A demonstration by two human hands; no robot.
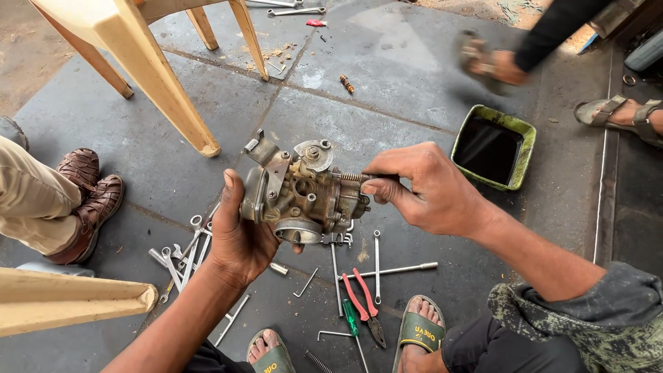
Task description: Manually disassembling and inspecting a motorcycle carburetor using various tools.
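Both hands are working on one dirty metal carburetor (300, 197) that is being held in the air above the grey stone floor (387, 69); the left hand (238, 238) is closing around its left end from below, with the thumb lying up along the side, so this hand is carrying the weight; the right hand (421, 186) is coming from the right side and its fingers are pinching tight on a small screw with a coil spring (353, 177), which is sticking out of the upper right part of the carburetor; the carburetor is sitting between the two hands, with its round opening facing down toward the camera; under it, on the floor, several things are lying near each other: a pile of spanners (183, 252) to the left, red-handled pliers (366, 297), a green-handled screwdriver (352, 321), a long T-shaped wrench (390, 271) and some bent hex keys (305, 283); the person's own feet in green sandals (418, 328) are resting at the bottom edge; a green square tray with dark liquid (492, 146) is standing on the floor to the right, well apart from the hands; cream plastic chair legs (159, 83) are standing at the upper left; another person's brown sandals (86, 197) are showing at the left, and other feet are showing at the upper right; nothing is covering the carburetor except the fingers themselves.
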